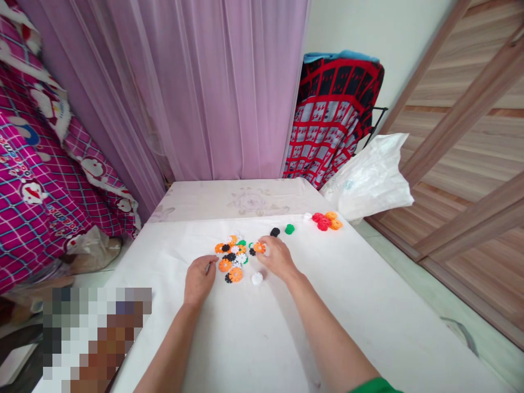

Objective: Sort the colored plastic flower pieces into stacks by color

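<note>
On the white table, flower-shaped plastic discs in orange, black, white and green form a joined-looking cluster, with one orange disc at its near side. My left hand is at the cluster's left edge, fingers curled together; whatever they pinch is too small to make out. My right hand is closed on a small piece of linked discs, its orange disc showing at the fingertips beside black and green ones. Just below that hand lies a white disc stack.
Beyond my right hand sit a black stack and a green stack. Red discs and orange discs lie near the table's right edge, beside a white plastic bag. Purple curtains hang behind the table.
</note>
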The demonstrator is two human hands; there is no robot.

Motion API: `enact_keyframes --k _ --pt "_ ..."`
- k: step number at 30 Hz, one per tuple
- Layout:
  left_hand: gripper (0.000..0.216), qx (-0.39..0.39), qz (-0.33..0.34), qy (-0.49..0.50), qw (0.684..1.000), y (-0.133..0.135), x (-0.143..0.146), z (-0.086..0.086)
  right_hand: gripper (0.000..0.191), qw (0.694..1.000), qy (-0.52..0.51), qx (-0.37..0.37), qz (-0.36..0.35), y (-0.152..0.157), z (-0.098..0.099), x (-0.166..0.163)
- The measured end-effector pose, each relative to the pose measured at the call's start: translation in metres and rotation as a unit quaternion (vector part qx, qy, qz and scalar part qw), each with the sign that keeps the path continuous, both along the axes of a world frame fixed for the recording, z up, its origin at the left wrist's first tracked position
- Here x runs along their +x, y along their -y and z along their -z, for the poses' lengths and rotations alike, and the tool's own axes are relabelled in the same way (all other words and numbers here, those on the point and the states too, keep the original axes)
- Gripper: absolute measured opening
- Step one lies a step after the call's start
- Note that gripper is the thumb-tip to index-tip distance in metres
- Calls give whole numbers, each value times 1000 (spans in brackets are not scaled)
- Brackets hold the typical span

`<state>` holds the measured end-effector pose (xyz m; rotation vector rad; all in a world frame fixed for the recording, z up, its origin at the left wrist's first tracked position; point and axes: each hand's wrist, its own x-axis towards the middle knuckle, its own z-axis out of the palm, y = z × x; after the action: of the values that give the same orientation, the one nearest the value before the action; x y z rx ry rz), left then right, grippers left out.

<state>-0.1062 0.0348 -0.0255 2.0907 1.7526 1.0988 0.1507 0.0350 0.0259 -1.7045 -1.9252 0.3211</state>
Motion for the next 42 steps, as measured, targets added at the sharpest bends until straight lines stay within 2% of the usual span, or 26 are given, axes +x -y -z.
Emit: enact_keyframes --k 4,7,19,25,32,36,39,42 --pt "33 -4 6 4 1000 1 0 -3 30 995 -14 -18 93 36 13 58" --pt "33 -10 4 -2 1000 1 -1 -5 30 993 -13 -36 107 55 18 76" --pt "30 1 4 -9 1000 2 -1 -2 27 995 37 -62 64 70 14 64" --pt "29 -4 4 -11 1000 3 0 -4 42 994 57 -80 38 72 13 63" --pt "30 -12 6 -5 1000 5 1 -6 39 993 67 -91 18 70 16 68" --pt "30 -12 5 -1 1000 6 2 -6 36 997 69 -40 20 66 5 55" --pt "30 -12 3 3 1000 6 2 -6 23 997 74 -13 -23 59 -9 22" --pt "29 -12 3 4 1000 6 3 -6 18 991 95 -28 -88 51 -18 -20"
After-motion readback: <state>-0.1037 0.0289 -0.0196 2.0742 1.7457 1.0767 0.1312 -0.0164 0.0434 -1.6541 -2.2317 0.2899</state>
